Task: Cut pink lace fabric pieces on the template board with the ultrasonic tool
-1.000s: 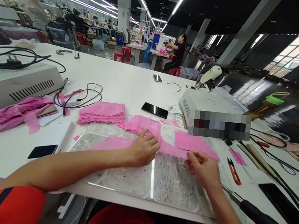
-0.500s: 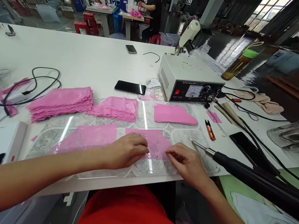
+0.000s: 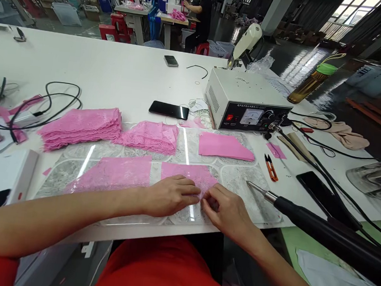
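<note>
My left hand (image 3: 172,195) and my right hand (image 3: 224,211) meet at the near edge of a small pink lace piece (image 3: 187,172) that lies on a glass work mat (image 3: 241,179). Both hands pinch the lace with curled fingers, fingertips almost touching. A second pink lace piece (image 3: 116,174) lies flat to the left of my left hand. Behind them sit a thick stack of pink lace (image 3: 80,125), a smaller lace stack (image 3: 150,137) and a flat pile of plain pink fabric (image 3: 225,146).
A white control box with a dial (image 3: 245,101) stands behind the mat, a black phone (image 3: 168,110) beside it. Orange thread snips (image 3: 271,167), a black-handled iron tool (image 3: 320,225), another phone (image 3: 317,186) and cables lie at the right. A person works at a sewing machine far behind.
The view steadied after dropping down toward the mat. My right hand slid left along the lace until it met my left hand, and both now pinch its near edge.
</note>
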Demonstrator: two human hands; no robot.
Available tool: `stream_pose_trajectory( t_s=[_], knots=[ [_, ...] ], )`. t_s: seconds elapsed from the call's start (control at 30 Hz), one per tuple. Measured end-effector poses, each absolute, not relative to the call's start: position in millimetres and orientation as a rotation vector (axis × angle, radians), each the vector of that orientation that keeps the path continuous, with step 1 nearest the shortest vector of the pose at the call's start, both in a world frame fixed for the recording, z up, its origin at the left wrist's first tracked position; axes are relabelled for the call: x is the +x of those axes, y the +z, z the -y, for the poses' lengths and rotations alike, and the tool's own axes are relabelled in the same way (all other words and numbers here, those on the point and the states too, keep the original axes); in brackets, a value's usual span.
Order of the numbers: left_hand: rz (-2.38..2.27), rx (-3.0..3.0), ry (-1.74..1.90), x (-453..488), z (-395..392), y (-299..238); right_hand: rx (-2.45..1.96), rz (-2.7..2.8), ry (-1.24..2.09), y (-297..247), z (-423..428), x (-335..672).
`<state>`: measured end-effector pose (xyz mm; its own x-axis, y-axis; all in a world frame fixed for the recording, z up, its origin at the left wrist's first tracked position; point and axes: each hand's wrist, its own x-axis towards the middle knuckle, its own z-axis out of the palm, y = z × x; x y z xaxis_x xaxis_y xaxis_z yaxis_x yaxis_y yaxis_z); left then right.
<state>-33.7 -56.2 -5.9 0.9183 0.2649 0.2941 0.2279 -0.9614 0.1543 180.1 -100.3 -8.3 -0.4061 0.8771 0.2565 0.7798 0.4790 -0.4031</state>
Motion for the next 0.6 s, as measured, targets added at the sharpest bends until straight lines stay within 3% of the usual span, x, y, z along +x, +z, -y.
stream_pose_trajectory(
  t_s=[0.3,0.6],
  knots=[
    [-0.388,2.952,0.441,-33.3,57.0,-5.8,-1.396,2.215,0.486,-6.7,104.6,185.2],
    [-0.399,2.984,0.426,-33.0,56.3,-6.9,-1.404,2.265,0.362,-8.8,103.2,181.4]
  ],
)
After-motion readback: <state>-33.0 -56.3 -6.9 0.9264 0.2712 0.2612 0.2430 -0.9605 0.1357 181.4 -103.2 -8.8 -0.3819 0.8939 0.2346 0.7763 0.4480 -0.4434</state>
